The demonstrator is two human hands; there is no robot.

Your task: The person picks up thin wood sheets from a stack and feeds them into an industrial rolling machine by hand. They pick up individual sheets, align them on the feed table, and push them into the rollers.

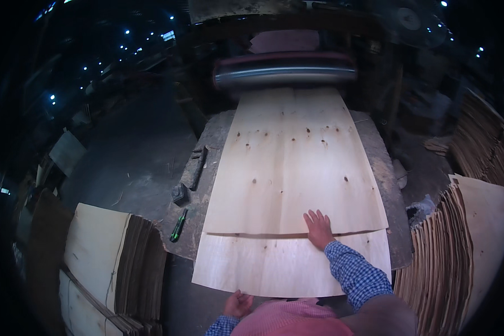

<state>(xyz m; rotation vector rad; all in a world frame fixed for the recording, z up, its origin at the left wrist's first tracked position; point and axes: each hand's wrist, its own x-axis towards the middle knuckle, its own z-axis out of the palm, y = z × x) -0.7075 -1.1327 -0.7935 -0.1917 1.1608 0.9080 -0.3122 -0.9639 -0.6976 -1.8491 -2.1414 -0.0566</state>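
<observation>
Two pale wood veneer sheets overlap on the worktable. The upper veneer sheet (291,162) has dark knots, and its far end meets a shiny metal roller (285,74). Below its near edge shows the lower veneer sheet (291,263), reaching toward my body. My right hand (319,229) lies on the upper sheet close to that edge, fingers stretched out. At the near left edge of the lower sheet is my left hand (238,304), its fingers curled in; whether they pinch the sheet is unclear.
A green and black cutter (178,225), a dark block (180,194) and a dark bar-shaped tool (197,168) lie on the worn table (210,140) left of the sheets. Veneer stacks stand at left (98,246) and right (442,257). Dark floor (134,140) lies beyond.
</observation>
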